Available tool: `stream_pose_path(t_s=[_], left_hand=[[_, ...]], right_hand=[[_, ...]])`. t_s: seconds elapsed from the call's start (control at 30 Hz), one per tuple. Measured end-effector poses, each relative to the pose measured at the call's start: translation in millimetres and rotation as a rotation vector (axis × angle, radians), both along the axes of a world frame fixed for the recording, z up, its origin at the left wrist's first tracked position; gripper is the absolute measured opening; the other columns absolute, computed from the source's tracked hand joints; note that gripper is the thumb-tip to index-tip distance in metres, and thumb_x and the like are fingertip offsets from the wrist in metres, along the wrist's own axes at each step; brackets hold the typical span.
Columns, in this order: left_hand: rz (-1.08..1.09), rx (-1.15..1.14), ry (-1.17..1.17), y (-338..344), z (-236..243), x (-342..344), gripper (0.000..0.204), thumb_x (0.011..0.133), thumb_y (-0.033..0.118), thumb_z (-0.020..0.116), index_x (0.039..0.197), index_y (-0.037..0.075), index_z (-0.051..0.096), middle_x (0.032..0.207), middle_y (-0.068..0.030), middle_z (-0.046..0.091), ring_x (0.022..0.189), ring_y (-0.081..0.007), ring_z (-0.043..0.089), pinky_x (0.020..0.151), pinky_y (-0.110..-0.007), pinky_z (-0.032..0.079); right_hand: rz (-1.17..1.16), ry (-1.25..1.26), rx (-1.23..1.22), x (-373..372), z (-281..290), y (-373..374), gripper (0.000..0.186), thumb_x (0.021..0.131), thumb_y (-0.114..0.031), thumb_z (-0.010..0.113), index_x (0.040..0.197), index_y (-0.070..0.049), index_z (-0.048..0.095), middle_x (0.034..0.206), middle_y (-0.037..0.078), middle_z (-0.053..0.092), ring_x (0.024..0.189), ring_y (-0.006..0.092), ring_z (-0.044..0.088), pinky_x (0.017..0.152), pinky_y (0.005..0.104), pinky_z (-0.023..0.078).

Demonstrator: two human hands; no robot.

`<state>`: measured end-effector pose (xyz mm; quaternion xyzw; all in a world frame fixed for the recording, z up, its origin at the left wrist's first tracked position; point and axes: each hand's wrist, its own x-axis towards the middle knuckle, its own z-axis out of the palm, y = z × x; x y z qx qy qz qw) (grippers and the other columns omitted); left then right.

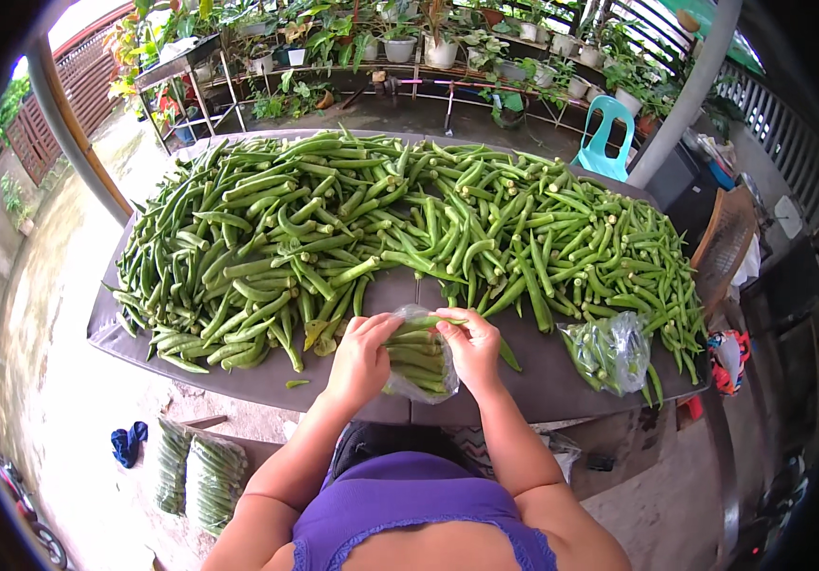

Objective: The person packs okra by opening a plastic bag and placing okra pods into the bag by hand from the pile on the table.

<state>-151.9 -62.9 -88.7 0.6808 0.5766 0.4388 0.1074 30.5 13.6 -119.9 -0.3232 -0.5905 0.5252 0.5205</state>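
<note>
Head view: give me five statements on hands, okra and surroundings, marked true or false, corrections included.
1. The left hand and right hand are both at one clear plastic bag with okra pods inside. True.
2. The loose okra heap covers only the table's left half. False: the loose okra heap spreads over both sides of the table.
3. Another okra-filled bag lies to the right of the right hand. True.
4. The plastic chair is red. False: the plastic chair is turquoise.
5. Two packed okra bags show at the picture's lower left. True.
</note>
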Motion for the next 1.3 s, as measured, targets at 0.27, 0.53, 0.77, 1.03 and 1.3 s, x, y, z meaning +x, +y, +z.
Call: stream_pose_path(t_s=[0.27,0.53,0.77,1.03,1.3], left_hand=[[-0.043,-0.085,-0.154,5,-17,-5,0.053,0.074,-0.010,0.048,0.126,-0.003,0.060,0.128,-0.0250,0.060,0.120,-0.0428,0.057,0.103,-0.042,0.047],[-0.080,-0.030,-0.139,7,-18,-4,0.055,0.074,-0.010,0.047,0.128,-0.005,0.058,0.130,-0.0264,0.059,0.120,-0.0436,0.058,0.102,-0.042,0.048],[-0.181,-0.016,-0.175,11,-19,-3,0.062,0.071,-0.016,0.043,0.129,-0.002,0.060,0.127,-0.0263,0.061,0.119,-0.0425,0.061,0.101,-0.040,0.049],[-0.165,0.075,-0.145,14,-28,0,0.062,0.073,-0.016,0.046,0.132,0.000,0.058,0.126,-0.0250,0.062,0.114,-0.0407,0.063,0.094,-0.041,0.052],[-0.106,-0.150,-0.004,11,2,2,0.055,0.076,-0.006,0.053,0.130,0.001,0.056,0.124,-0.0218,0.061,0.113,-0.0421,0.060,0.098,-0.044,0.050]], right_hand=[[-0.121,-0.042,-0.019,9,-7,-4,0.013,0.095,-0.002,0.069,0.106,0.004,0.070,0.097,0.009,0.073,0.081,0.0111,0.068,0.077,0.0252,0.056],[-0.041,-0.082,-0.188,14,-2,6,0.009,0.093,-0.003,0.071,0.101,0.001,0.070,0.083,-0.002,0.067,0.073,0.0032,0.058,0.066,0.0194,0.046],[0.014,-0.613,0.177,21,15,21,0.016,0.077,-0.011,0.083,0.090,-0.004,0.077,0.100,0.008,0.070,0.091,0.0195,0.065,0.077,0.0296,0.051],[0.424,-0.704,0.079,27,29,16,0.054,0.078,-0.008,0.080,0.130,-0.004,0.064,0.124,0.014,0.065,0.115,0.0299,0.063,0.100,0.0372,0.048],[-0.012,-0.815,0.465,25,37,-3,0.033,0.075,0.007,0.066,0.106,-0.004,0.068,0.102,0.014,0.060,0.098,0.0357,0.062,0.087,0.0443,0.052]])
